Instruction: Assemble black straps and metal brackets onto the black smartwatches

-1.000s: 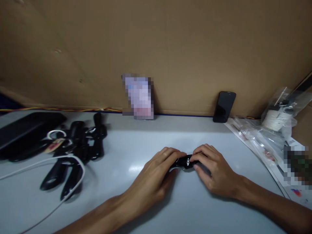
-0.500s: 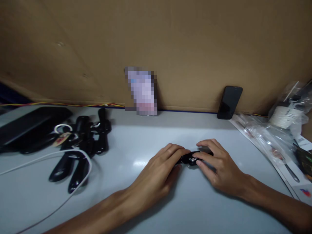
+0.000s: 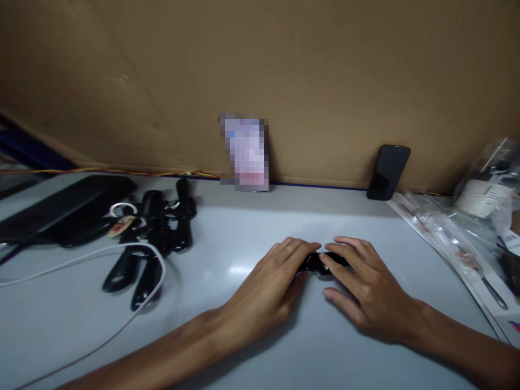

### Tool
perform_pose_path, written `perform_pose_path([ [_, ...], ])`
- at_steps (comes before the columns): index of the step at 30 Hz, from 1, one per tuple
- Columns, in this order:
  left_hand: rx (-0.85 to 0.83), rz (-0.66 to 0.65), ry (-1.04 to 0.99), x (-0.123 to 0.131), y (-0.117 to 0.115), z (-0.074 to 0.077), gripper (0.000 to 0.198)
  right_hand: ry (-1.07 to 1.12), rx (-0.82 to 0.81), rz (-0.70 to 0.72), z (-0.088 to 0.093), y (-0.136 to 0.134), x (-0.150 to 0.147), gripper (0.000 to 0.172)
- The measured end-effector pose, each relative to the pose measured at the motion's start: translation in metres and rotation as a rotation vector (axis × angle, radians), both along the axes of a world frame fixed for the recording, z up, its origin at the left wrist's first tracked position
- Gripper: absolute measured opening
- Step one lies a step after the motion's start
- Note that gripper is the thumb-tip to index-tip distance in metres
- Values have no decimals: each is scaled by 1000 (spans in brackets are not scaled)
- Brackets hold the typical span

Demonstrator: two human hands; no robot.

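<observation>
A small glossy black plastic piece (image 3: pixel 314 262) lies low over the table in front of me, mostly covered by my fingers, so its full shape is hidden. My left hand (image 3: pixel 274 281) is closed round its left end, fingers over the top and thumb on the near side. Over the right part reaches my right hand (image 3: pixel 368 287), its fingers spread and the index fingertip touching the piece. The right thumb is apart from it. To the left lies a pile of similar black handle-shaped pieces (image 3: pixel 150 244), some with shiny metal parts.
A white cable (image 3: pixel 122 246) loops past the pile, near a long black case-like object (image 3: pixel 81 203). Against the cardboard wall (image 3: pixel 317 81) lean a black phone (image 3: pixel 389 172) and a pixelated upright item (image 3: pixel 247 154). Plastic-wrapped packages (image 3: pixel 459 249) lie at right.
My right thumb has moved away from the black piece toward me, and the right fingers have spread. The metal bit seen on the piece is now mostly covered. The view has shifted slightly left.
</observation>
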State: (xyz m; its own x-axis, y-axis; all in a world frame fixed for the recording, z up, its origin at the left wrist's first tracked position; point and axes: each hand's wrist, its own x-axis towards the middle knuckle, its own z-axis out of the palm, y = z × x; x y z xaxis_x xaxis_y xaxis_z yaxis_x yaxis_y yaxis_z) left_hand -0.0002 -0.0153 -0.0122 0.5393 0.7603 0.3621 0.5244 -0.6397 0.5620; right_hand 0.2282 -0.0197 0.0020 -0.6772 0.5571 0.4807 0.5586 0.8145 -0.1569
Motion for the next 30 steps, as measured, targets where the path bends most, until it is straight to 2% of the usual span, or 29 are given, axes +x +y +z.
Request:
perform_pose_path([
  [3,-20,5,-2,0,0,1,46,-6,-22,67,0,0,2,44],
  [8,-5,33,32,1,0,-1,46,30,19,135,1,0,2,33],
  [12,-3,-15,39,1,0,2,49,153,24,70,0,0,0,16],
  [19,-19,-50,-4,1,0,8,47,277,-137,-38,-4,10,0,10],
  [22,-19,-58,-14,1,0,8,47,280,-192,-91,-6,12,1,13],
  [26,-17,-64,-22,1,0,9,42,212,-148,-33,-3,8,2,21],
  [30,-69,-16,-68,0,0,8,31,249,-117,30,-1,5,1,8],
])
